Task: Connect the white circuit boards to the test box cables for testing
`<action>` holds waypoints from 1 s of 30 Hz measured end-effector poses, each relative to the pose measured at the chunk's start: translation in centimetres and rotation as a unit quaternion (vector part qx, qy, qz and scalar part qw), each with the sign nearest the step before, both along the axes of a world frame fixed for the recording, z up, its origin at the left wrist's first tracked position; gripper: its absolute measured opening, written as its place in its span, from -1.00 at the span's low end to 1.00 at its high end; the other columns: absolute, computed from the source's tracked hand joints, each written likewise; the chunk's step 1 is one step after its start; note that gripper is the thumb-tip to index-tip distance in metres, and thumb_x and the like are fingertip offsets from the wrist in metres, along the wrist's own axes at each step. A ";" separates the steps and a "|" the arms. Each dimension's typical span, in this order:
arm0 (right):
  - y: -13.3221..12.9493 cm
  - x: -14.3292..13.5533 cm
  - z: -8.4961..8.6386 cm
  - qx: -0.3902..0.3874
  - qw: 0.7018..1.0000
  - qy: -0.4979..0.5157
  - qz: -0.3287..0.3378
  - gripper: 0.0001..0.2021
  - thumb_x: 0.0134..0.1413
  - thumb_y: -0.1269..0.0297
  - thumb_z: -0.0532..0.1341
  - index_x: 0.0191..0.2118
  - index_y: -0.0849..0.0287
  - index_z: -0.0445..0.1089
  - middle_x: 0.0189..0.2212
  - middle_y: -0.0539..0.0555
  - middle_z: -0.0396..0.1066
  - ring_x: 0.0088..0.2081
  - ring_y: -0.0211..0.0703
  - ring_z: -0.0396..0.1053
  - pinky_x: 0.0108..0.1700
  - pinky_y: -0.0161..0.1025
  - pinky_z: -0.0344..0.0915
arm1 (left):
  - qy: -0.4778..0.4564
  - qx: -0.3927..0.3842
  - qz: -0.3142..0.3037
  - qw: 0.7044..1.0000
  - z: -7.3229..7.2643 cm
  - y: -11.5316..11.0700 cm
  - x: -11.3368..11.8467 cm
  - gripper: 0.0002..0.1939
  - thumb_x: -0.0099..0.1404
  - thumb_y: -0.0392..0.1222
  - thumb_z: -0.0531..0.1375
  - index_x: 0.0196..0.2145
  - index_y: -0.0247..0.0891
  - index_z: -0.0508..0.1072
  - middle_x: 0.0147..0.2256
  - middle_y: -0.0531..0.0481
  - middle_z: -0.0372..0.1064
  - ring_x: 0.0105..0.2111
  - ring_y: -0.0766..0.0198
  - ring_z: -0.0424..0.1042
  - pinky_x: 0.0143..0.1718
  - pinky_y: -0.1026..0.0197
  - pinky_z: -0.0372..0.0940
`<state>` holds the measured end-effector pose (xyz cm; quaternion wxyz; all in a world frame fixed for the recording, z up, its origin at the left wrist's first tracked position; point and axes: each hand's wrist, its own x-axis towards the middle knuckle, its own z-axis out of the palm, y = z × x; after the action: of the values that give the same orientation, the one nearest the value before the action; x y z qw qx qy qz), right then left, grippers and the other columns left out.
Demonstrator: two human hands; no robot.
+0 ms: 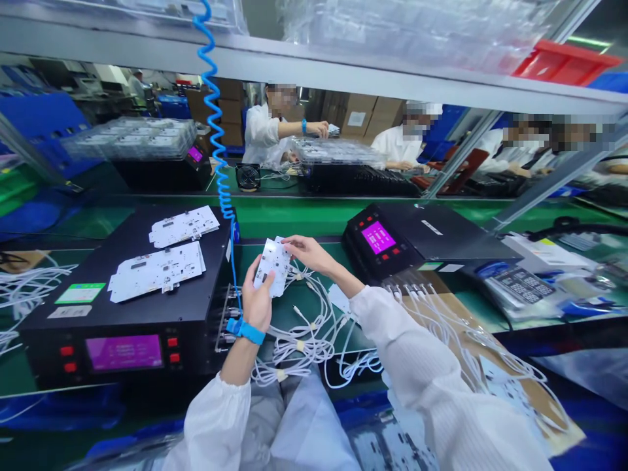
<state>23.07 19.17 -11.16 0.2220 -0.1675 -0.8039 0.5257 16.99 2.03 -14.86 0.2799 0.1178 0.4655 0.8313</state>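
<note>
A white circuit board (275, 261) is held up above the green bench, in front of me. My left hand (258, 294) grips its lower left side, thumb across the face. At the board's upper right corner, the fingers of my right hand (305, 252) are pinched on the edge. A blue wrist strap (246, 330) with a coiled blue cord circles my left wrist. Bundled white cables (301, 343) lie below the board. To the left, two small stacks of white boards (159, 269) rest on a black test unit (132, 320) with a lit purple screen.
A second black test unit (417, 239) stands at the right, with white cables plugged in along its front. An overhead shelf (343, 69) carries clear plastic trays and a red bin (564, 63). Across the bench, co-workers in white coats sit behind stacked trays (338, 152).
</note>
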 end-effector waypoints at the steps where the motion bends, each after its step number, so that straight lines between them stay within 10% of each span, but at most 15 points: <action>1: 0.2 -0.4 -0.3 -0.030 1.000 0.004 0.006 -0.84 0.26 0.31 0.29 -0.11 0.22 0.56 -0.24 0.08 0.59 -0.26 -0.24 0.50 -0.23 -0.30 0.47 | 0.005 -0.020 0.003 1.000 0.0 0.0 0.1 -0.36 0.21 -0.18 0.42 0.22 -0.15 0.39 0.16 -0.24 0.47 0.16 -0.06 0.49 0.23 -0.10 0.38; 8: 1.5 -3.4 -1.2 -0.083 0.993 -0.079 0.002 -0.84 0.09 0.28 0.44 -0.29 0.27 0.55 -0.45 0.02 0.55 -0.46 -0.33 0.43 -0.38 -0.38 0.45 | 0.238 -0.201 -0.029 0.950 0.8 -5.4 1.6 -0.17 0.22 0.00 0.44 0.37 -0.11 0.28 0.41 -0.26 0.10 0.42 -0.15 0.12 0.45 -0.14 0.05; 10: 1.8 -4.4 -1.6 -0.072 0.993 -0.096 0.013 -0.82 0.07 0.26 0.45 -0.32 0.28 0.55 -0.49 0.02 0.52 -0.51 -0.34 0.40 -0.43 -0.39 0.43 | 0.303 -0.224 -0.130 0.917 3.0 -9.1 1.8 -0.36 0.27 0.05 0.38 0.27 -0.03 0.44 0.36 -0.18 0.23 0.40 -0.13 0.16 0.44 -0.12 0.09; 14: 1.9 -5.9 -2.6 -0.025 0.988 -0.149 0.025 -0.85 0.12 0.31 0.42 -0.31 0.32 0.56 -0.52 0.04 0.51 -0.59 -0.36 0.35 -0.48 -0.40 0.40 | 0.432 -0.302 -0.133 0.839 9.9 -15.6 -0.3 -0.50 0.39 0.12 0.24 0.24 0.03 0.47 0.34 -0.04 0.27 0.36 0.00 0.26 0.41 -0.08 0.16; 18: 1.2 -6.9 -3.0 0.054 0.977 -0.206 0.018 -0.90 0.17 0.39 0.34 -0.31 0.31 0.59 -0.44 0.09 0.57 -0.51 -0.28 0.46 -0.36 -0.37 0.44 | 0.522 -0.395 0.044 0.754 13.9 -18.2 -6.9 -0.36 0.28 0.26 0.25 0.19 -0.13 0.49 0.28 -0.12 0.35 0.37 -0.07 0.21 0.44 -0.13 0.08; 23: -0.1 -6.5 -1.2 0.150 0.956 -0.250 -0.004 -0.87 0.16 0.47 0.31 -0.38 0.26 0.62 -0.32 0.16 0.64 -0.21 -0.08 0.57 -0.08 -0.31 0.42 | 0.517 -0.515 0.051 0.682 12.2 -17.9 -13.7 -0.09 0.20 0.33 0.14 0.28 -0.43 0.36 0.32 -0.38 0.24 0.38 -0.21 0.17 0.42 -0.22 0.06; 30: -7.3 -3.2 4.3 0.188 0.971 -0.145 -0.030 -0.79 0.41 0.23 0.20 -0.15 0.20 0.55 -0.20 0.15 0.62 -0.13 -0.11 0.56 -0.02 -0.26 0.35 | 0.528 -0.523 0.057 0.667 12.1 -17.6 -13.8 -0.08 0.17 0.38 0.16 0.25 -0.40 0.38 0.23 -0.36 0.33 0.26 -0.22 0.30 0.33 -0.23 0.19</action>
<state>19.83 11.83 -6.91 0.1462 -0.2216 -0.9065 0.3282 3.21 -15.53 -2.81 -0.0451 0.3447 0.8996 0.2645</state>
